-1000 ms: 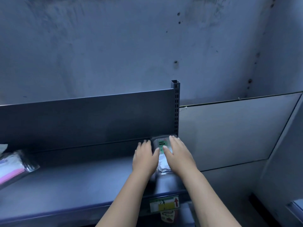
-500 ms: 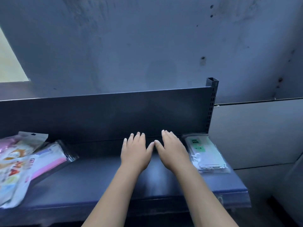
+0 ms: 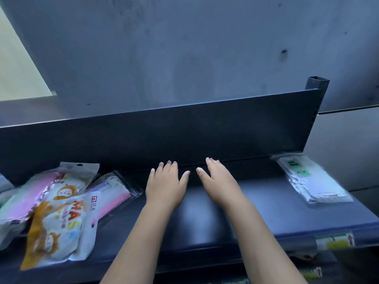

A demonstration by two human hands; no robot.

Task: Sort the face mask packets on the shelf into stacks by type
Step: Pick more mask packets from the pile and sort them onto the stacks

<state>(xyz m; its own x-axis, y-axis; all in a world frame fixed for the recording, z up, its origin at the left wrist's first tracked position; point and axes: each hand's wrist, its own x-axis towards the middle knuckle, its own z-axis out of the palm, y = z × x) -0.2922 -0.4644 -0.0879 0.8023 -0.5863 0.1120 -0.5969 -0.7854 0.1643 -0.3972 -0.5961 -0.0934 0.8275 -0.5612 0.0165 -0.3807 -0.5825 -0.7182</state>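
A clear packet of white masks with a green label lies at the right end of the dark shelf. At the left end is a loose pile: a white and orange cartoon packet in front, another cartoon packet behind it, a pink packet and a clear packet of pink and purple masks. My left hand and my right hand are side by side over the shelf's middle, palms down, fingers straight, holding nothing, apart from every packet.
The shelf's dark back panel rises right behind my fingertips, ending in a slotted upright post at the right. A grey wall stands behind. A yellow price tag sits on the shelf's front edge.
Both hands let go of the green-label packet at the right end and moved left to the middle of the shelf. My view swung left, bringing the pile into sight.
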